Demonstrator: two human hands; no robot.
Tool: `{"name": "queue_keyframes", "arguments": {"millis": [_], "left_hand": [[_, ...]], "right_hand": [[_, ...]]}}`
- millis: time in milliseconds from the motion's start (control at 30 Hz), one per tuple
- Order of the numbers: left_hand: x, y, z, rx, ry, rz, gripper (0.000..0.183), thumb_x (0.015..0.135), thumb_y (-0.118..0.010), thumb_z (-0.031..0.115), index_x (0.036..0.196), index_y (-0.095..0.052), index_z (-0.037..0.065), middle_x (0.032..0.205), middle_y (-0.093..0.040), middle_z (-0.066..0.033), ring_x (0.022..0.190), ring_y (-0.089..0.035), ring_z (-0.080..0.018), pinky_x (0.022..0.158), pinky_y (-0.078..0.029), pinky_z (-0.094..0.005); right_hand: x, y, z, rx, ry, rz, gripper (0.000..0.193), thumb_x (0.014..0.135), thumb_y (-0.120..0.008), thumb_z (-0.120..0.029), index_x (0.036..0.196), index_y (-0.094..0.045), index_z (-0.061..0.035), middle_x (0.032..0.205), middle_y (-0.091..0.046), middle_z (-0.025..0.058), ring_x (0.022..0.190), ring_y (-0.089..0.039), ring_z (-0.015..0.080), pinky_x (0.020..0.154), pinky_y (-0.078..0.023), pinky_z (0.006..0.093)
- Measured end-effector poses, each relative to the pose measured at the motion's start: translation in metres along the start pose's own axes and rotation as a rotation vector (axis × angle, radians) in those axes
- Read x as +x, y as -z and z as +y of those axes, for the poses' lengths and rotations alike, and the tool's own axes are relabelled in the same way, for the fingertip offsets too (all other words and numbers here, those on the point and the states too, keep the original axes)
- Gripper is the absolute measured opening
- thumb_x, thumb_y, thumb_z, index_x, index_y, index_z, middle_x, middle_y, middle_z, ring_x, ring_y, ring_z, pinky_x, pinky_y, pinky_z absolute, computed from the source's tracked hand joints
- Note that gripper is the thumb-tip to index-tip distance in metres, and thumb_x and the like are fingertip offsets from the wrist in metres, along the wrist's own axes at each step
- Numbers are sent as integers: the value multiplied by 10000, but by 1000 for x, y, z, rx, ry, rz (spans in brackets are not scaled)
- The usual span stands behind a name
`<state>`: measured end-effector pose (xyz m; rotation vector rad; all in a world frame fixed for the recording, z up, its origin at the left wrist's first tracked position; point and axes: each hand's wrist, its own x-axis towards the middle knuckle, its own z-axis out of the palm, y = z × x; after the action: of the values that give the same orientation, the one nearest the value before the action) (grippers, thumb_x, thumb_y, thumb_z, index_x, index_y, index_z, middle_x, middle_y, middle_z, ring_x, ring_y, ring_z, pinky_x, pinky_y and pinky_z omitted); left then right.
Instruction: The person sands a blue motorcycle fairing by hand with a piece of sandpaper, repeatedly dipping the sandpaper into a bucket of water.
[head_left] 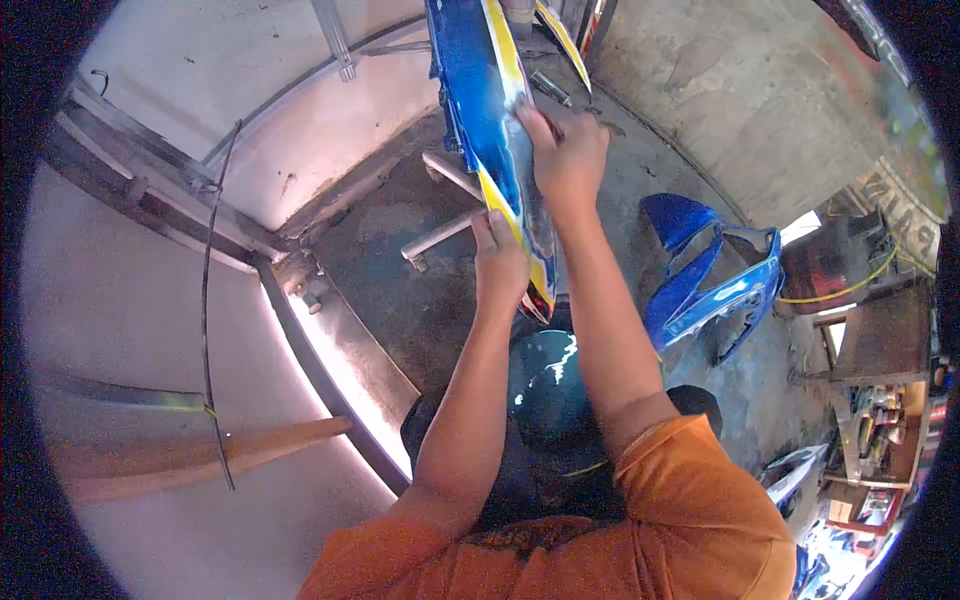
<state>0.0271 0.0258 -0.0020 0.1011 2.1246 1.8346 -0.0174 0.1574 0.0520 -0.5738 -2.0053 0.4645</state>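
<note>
A long blue motorcycle body panel (478, 75) with yellow and white stripes stands lengthwise ahead of me, its narrow, dark tip pointing my way. Along its near left edge my left hand (501, 268) grips it, thumb lying over the yellow stripe. My right hand (572, 165) is on the right side of the panel, higher up, with bent fingers against a dull, whitish patch. Whatever those fingers hold, if anything, is hidden. Below the tip, between my legs, is a glossy dark teal rounded object (552, 390).
Another blue fairing piece (715, 285) lies on the concrete floor at right. A metal stand (440, 237) has legs beneath the panel. A dark cable (212, 300) hangs by the left wall. Wooden shelving (880, 425) holds bottles at far right, near a dark reddish tank (825, 262).
</note>
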Motion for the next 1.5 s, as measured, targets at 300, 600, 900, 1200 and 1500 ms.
{"name": "queue_keyframes", "arguments": {"millis": [300,600,900,1200,1500], "left_hand": [[7,6,-10,-8,-52,73,551,1039,-235,491,1298,-413,38,1251,-538,-353,1175,-500,-539,964,-393,-553],[9,11,-9,-6,-44,46,535,1040,-242,481,1329,-377,51,1259,-525,-361,1170,-484,-561,959,-389,-575],[-7,8,16,-21,-35,20,537,1039,-242,476,1316,-398,43,1238,-537,-370,1161,-486,-568,952,-387,-588],[2,6,-1,36,-29,54,546,1036,-241,473,1321,-405,38,1239,-535,-374,1164,-486,-564,960,-386,-590],[0,0,4,63,-58,57,561,1039,-243,473,1308,-425,15,1244,-527,-375,1166,-490,-557,959,-398,-565]], "right_hand": [[-86,37,-3,52,-220,-199,419,810,-731,-423,799,-761,-5,844,-637,220,913,-549,387,840,-419,475],[-80,34,-5,85,-57,-96,332,823,-739,-354,800,-744,-22,830,-637,192,837,-562,376,785,-436,448],[-22,20,-15,-49,-212,-140,384,817,-745,-380,794,-739,3,854,-659,219,800,-597,379,737,-449,477],[-114,46,7,149,-389,-275,429,784,-768,-427,778,-743,1,839,-654,209,864,-578,394,791,-444,479],[-9,5,-8,95,-134,-8,392,806,-774,-335,735,-706,44,714,-638,233,639,-601,336,602,-441,433]]}}
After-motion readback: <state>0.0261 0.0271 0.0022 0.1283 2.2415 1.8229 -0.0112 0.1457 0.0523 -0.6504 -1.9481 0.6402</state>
